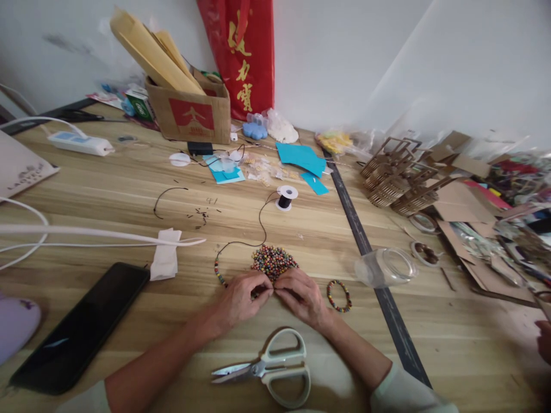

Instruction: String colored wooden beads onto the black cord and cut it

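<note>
Both hands work at the near edge of the bead pile point(274, 259), which lies on the wooden table point(172, 310). The left hand point(244, 293) is curled, thumb and forefinger bowed with a gap behind their tips. The right hand point(302, 293) faces it, fingers bent and bunched towards the same spot. The fingertips of both nearly meet; what they grip, whether bead or cord end, is too small to tell.

The black cord point(260, 215) leads from the spool point(284, 201) to a strung section of beads point(217, 272), which passes out of sight at the left hand. A finished-looking bead ring point(329, 292) lies just beside the right forearm; scissors point(260, 367) lie, blades parted, between the forearms.

Assessment: stringing appears to be in hand. Good practice is to steady the cord close to its tip, line each bead's hole up squarely, and leave slack towards the spool. Sleeves and wrists should keep clear of the blades.
</note>
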The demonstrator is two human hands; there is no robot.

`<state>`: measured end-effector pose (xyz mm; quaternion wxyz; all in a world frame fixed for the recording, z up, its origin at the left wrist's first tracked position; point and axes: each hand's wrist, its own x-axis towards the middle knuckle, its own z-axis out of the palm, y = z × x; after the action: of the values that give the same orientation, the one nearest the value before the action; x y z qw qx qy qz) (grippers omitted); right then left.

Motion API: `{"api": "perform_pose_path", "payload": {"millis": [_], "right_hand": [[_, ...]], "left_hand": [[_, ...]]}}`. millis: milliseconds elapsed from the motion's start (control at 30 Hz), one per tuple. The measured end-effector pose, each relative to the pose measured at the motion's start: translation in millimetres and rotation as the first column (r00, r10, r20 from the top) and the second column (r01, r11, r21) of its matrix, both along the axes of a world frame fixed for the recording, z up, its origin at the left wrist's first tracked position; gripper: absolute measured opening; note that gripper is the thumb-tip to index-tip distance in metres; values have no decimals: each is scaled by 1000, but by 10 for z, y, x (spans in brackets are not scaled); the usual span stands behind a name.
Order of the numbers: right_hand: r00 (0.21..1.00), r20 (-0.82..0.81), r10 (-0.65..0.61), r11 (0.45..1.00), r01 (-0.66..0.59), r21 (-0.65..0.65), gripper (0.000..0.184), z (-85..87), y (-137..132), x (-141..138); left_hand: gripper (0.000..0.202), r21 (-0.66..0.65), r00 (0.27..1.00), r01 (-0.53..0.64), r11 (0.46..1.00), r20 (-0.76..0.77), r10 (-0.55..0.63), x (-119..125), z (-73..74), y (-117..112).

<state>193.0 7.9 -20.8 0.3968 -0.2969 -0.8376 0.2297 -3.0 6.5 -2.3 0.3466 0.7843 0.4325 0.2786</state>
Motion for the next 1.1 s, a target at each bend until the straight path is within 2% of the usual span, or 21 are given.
{"api": "perform_pose_path", "payload": {"millis": [500,733,1100], "right_hand": [[1000,-5,9,1000,-9,-18,12,35,-10,-2],[1000,-17,23,1000,-23,-10,17,36,-10,0],[999,-32,15,1000,-16,-20,11,40,-6,-7]], "left_hand": [[10,-5,1000,-10,1000,-11,10,-3,13,-6],[9,18,1000,-12,1000,13,11,5,-25,0],[11,38,999,10,999,44,-11,-10,-36,15]]}}
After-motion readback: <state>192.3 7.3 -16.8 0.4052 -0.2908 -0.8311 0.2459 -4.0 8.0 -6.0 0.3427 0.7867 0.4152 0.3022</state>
